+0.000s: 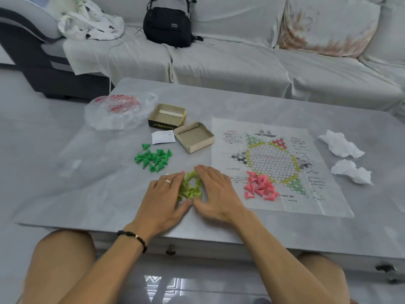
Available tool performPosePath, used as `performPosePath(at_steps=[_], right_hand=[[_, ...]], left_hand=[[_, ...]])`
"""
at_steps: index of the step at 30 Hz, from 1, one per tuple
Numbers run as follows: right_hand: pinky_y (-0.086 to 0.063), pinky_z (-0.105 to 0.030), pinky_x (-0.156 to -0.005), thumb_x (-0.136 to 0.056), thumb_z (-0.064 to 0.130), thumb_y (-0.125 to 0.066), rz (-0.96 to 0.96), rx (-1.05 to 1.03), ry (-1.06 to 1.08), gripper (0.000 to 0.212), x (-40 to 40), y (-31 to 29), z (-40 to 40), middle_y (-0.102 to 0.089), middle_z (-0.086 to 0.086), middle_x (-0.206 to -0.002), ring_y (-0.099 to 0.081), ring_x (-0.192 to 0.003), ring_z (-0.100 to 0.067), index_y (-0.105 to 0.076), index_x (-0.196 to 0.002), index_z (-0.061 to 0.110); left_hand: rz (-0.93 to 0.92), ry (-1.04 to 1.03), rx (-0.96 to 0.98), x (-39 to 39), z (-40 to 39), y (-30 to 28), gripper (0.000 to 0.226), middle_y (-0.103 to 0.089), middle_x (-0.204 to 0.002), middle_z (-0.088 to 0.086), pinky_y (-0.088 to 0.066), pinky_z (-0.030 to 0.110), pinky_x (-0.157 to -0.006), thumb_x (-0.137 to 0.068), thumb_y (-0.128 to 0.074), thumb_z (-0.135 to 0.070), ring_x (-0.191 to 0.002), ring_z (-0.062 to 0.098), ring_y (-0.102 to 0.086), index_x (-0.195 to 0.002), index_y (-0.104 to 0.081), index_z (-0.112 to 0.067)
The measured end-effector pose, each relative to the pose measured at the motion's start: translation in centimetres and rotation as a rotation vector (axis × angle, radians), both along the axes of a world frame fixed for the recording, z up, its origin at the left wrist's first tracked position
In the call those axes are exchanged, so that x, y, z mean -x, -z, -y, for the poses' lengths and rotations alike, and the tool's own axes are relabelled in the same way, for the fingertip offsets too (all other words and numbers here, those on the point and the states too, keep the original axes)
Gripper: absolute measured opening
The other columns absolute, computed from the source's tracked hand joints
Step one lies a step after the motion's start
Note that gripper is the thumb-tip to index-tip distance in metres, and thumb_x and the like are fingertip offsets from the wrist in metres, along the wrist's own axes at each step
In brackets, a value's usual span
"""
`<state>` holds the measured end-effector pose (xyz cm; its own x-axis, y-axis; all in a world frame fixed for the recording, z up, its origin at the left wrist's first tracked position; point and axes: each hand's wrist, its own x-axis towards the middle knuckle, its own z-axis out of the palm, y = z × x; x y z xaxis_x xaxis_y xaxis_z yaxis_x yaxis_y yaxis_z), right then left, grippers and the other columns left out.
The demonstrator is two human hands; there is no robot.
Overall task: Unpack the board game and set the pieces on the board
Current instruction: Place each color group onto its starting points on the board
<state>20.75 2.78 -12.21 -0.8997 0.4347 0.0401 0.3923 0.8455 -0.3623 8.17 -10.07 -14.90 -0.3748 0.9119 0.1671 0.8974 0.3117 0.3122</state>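
Observation:
A paper game board (269, 163) with a star of printed circles lies flat on the grey table (87, 194), right of centre. Several pink cone pieces (259, 185) lie heaped on its near left part. Several dark green cones (153, 160) sit in a loose pile on the bare table to the left. Between my hands lies a heap of yellow-green cones (190, 189). My left hand (166, 196) and my right hand (217, 191) rest flat on either side of that heap, fingers straight, touching and cupping it together.
Two open cardboard box halves (167, 116) (194, 137) and a small white leaflet (163, 137) lie behind the piles. A clear plastic bag with red print (116, 113) sits at the back left. Two crumpled white tissues (340, 143) (352, 172) lie right of the board. A sofa with a black bag (167, 26) stands behind.

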Motion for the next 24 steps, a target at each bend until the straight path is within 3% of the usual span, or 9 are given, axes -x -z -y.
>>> performPosePath(at_steps=[3, 5, 8, 13, 16, 19, 21, 24], right_hand=[[-0.019, -0.040, -0.114, -0.069, 0.061, -0.027, 0.032, -0.024, -0.042, 0.089, 1.3, 0.0, -0.9, -0.026, 0.003, -0.158, -0.022, -0.143, -0.017, -0.025, -0.150, 0.024], [-0.022, -0.041, -0.112, -0.073, 0.061, -0.027, 0.056, -0.081, -0.084, 0.084, 1.9, 0.1, -1.1, -0.033, 0.003, -0.154, -0.028, -0.140, -0.018, -0.032, -0.148, 0.024], [-0.037, -0.042, -0.098, -0.076, 0.055, -0.033, 0.023, -0.189, -0.083, 0.072, 2.0, 0.6, -1.1, -0.050, 0.001, -0.137, -0.044, -0.122, -0.021, -0.045, -0.138, 0.020], [-0.043, -0.037, -0.083, -0.075, 0.049, -0.046, -0.044, -0.230, -0.084, 0.062, 2.0, 1.3, -1.3, -0.053, 0.000, -0.118, -0.047, -0.101, -0.020, -0.048, -0.127, 0.017], [-0.042, -0.035, -0.080, -0.074, 0.048, -0.048, -0.049, -0.272, -0.126, 0.061, 2.3, 1.4, -1.4, -0.054, 0.000, -0.117, -0.048, -0.098, -0.021, -0.049, -0.127, 0.017], [-0.043, -0.035, -0.075, -0.076, 0.045, -0.049, -0.078, -0.283, -0.126, 0.051, 2.5, 1.6, -1.2, -0.055, -0.002, -0.106, -0.048, -0.090, -0.021, -0.054, -0.117, 0.016], [-0.044, -0.035, -0.072, -0.077, 0.044, -0.050, -0.103, -0.280, -0.107, 0.043, 2.6, 1.8, -1.2, -0.055, -0.003, -0.100, -0.048, -0.085, -0.020, -0.057, -0.108, 0.015], [-0.045, -0.034, -0.068, -0.081, 0.040, -0.050, -0.123, -0.294, -0.097, 0.035, 2.6, 2.1, -1.2, -0.055, -0.003, -0.097, -0.049, -0.083, -0.020, -0.059, -0.102, 0.015]], left_hand=[[-0.073, 0.064, 0.024, 1.1, -0.5, -0.2, 0.069, -0.053, -0.131, 0.003, -0.040, 0.038, -0.091, -0.087, -0.033, -0.058, -0.116, 0.023, -0.046, -0.139, -0.043, -0.014], [-0.081, 0.078, 0.027, 1.8, -0.7, -0.2, 0.063, -0.055, -0.126, 0.001, -0.042, 0.038, -0.089, -0.088, -0.031, -0.055, -0.111, 0.021, -0.046, -0.135, -0.045, -0.016], [-0.067, 0.073, 0.003, 2.3, -1.0, -0.1, 0.055, -0.056, -0.117, 0.001, -0.045, 0.040, -0.087, -0.087, -0.035, -0.053, -0.104, 0.021, -0.048, -0.127, -0.047, -0.017], [-0.050, 0.077, -0.041, 2.7, -1.3, -0.1, 0.041, -0.052, -0.110, -0.001, -0.045, 0.032, -0.074, -0.083, -0.047, -0.051, -0.093, 0.019, -0.048, -0.108, -0.047, -0.019], [-0.056, 0.093, -0.058, 2.7, -1.2, -0.2, 0.042, -0.054, -0.117, -0.002, -0.047, 0.035, -0.073, -0.080, -0.050, -0.048, -0.095, 0.018, -0.048, -0.110, -0.046, -0.019], [-0.048, 0.101, -0.074, 2.7, -1.1, -0.2, 0.044, -0.055, -0.101, -0.001, -0.046, 0.033, -0.068, -0.079, -0.055, -0.042, -0.086, 0.016, -0.043, -0.114, -0.045, -0.018], [-0.093, 0.101, -0.051, 2.7, -1.1, -0.2, 0.045, -0.054, -0.102, -0.001, -0.045, 0.032, -0.069, -0.082, -0.053, -0.042, -0.089, 0.018, -0.045, -0.119, -0.047, -0.017], [-0.150, 0.097, -0.066, 2.7, -1.0, 0.2, 0.033, -0.053, -0.096, -0.001, -0.048, 0.034, -0.061, -0.087, -0.046, -0.043, -0.086, 0.018, -0.049, -0.105, -0.057, -0.017]])
